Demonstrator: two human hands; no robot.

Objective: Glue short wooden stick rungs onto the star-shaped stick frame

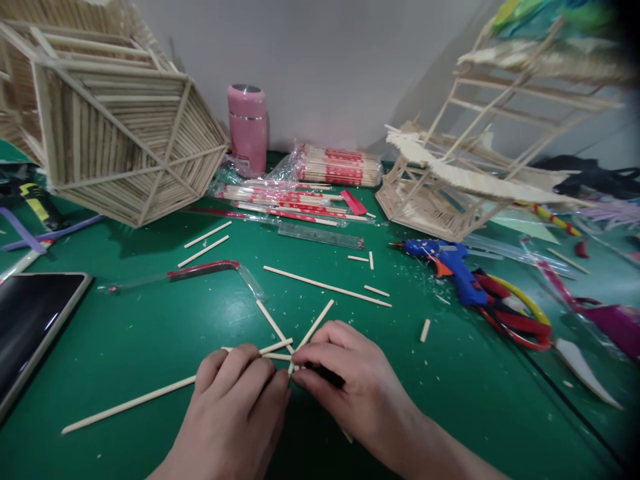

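Note:
My left hand (235, 400) and my right hand (350, 383) meet low in the middle of the green mat (150, 333). Their fingertips pinch a small cluster of thin wooden sticks (285, 333) that cross where the hands touch. Stick ends fan out upward from the pinch point. One long stick (130, 402) runs out to the left from under my left hand and lies on the mat. How the sticks join under my fingers is hidden.
A long loose stick (327, 287) lies just beyond my hands. A blue glue gun (450, 263) and red-handled cutters (515, 320) lie right. Packs of chopsticks (340, 167), a pink flask (247, 127), stick-built models (120, 127) (440, 193) and a tablet (30, 320) surround the mat.

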